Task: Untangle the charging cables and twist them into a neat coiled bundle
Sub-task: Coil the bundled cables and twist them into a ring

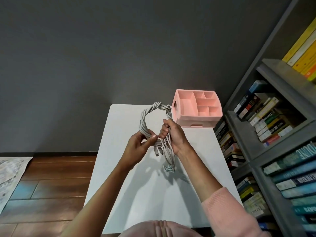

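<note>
A bundle of grey charging cables (147, 117) is held up above the white table (153, 194). Its upper part is twisted into a rope-like ring. My left hand (136, 147) pinches the ring's lower left side between thumb and fingers. My right hand (172, 134) grips the ring's right side in a fist. Below the hands, loose strands hang in a long loop (169, 159) down toward the table. A few plug ends (158, 152) dangle just under my left thumb.
A pink compartment organiser (196, 108) with a drawer stands at the table's far right corner. Grey shelves full of books (273, 125) line the right side. A wooden floor (51, 185) and a patterned mat (10, 175) lie to the left. A dark wall rises behind.
</note>
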Tool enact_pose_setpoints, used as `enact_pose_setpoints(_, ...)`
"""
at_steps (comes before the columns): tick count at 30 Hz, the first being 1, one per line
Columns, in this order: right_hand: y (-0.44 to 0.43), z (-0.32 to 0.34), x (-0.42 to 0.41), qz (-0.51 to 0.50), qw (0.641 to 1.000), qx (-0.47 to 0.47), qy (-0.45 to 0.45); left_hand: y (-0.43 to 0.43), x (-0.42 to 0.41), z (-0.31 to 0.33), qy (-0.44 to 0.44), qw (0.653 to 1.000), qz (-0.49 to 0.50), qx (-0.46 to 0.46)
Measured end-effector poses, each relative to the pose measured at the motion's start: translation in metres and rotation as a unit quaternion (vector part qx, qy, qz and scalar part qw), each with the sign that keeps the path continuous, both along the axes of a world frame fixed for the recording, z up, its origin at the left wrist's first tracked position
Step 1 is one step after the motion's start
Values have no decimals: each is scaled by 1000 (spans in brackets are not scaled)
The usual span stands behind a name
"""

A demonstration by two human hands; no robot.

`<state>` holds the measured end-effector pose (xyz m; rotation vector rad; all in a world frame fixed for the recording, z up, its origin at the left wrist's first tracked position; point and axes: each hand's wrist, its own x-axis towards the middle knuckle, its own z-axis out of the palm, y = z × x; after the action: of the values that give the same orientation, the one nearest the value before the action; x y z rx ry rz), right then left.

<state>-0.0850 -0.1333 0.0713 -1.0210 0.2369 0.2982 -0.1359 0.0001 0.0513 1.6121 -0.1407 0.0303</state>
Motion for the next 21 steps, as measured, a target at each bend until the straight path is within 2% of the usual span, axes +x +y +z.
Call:
enact_pose_setpoints(2,3,2,0,13,999,34,0,-5,4,-2,-18,995,65,70)
enact_pose_setpoints(5,8,3,-2,26,995,101,6,-9,7,-1,21,993,90,71)
enact_pose_setpoints(8,6,0,-3,21,998,55,-27,-8,7,5,73,997,1,-16)
enact_pose_setpoints(11,1,0,-4,36,997,-14,-65,-3,8,5,92,993,-62,-49)
enact_pose_setpoints(17,-1,2,-6,85,993,-28,-70,3,9,12,148,978,-105,-106)
enact_pose_setpoints(21,4,7,-4,78,992,-48,-81,1,9,11,169,969,-110,-146)
